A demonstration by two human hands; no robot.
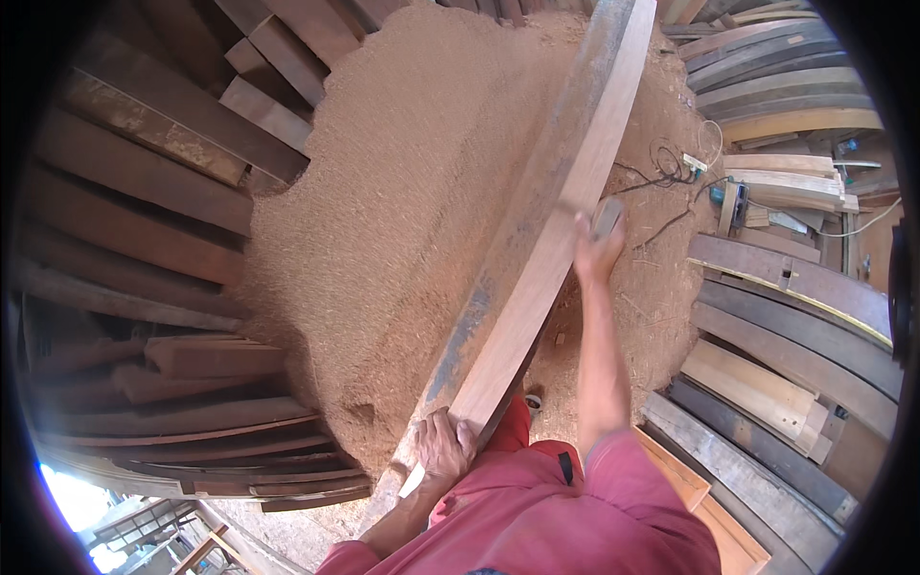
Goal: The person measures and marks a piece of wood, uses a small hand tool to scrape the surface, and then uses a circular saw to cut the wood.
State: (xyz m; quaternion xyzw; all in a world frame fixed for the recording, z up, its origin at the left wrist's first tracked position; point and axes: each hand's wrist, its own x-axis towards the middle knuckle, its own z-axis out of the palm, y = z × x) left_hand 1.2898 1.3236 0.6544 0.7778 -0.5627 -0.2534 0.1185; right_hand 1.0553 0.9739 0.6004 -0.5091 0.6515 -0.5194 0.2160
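Note:
A long wooden beam (pixel 537 297) runs diagonally from the bottom center to the top, with a pale, freshly surfaced strip beside a weathered, blue-stained one. At its lower end my left hand (pixel 443 443) is wrapped over the wood, fingers bent around it. My right hand (pixel 596 240) is farther up along the beam's right side, gripping a small greyish block (pixel 606 218) against the pale strip; what kind of block it is I cannot tell. My red shirt and trousers show beneath the beam.
Sawdust (pixel 364 192) covers the ground. Stacked dark timbers (pixel 144 192) line the left side and more planks (pixel 786 326) the right. A power strip (pixel 695 163) with tangled cables and a teal power tool (pixel 717 195) lie at the right. A bright opening shows at lower left.

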